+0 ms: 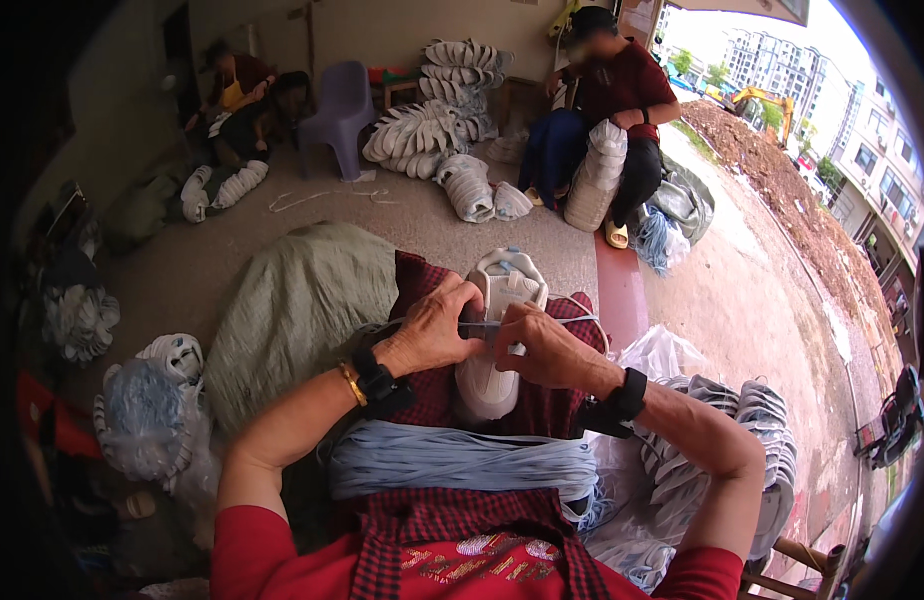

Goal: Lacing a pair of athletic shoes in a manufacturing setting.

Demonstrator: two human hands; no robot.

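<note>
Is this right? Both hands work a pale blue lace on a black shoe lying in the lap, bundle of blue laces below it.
Not quite. The head view shows the shoe is white, not black. The rest holds: the left hand and right hand both work a pale blue lace on it in the lap, with the bundle of blue laces below.

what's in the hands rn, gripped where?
Both hands, left hand and right hand, pinch a pale blue lace across the middle of the white shoe on the lap.

My open-fronted shoe workshop by a dirt road, stacked white shoe uppers (427,128) on concrete, co-workers (607,110) seated sorting bundles.
</note>
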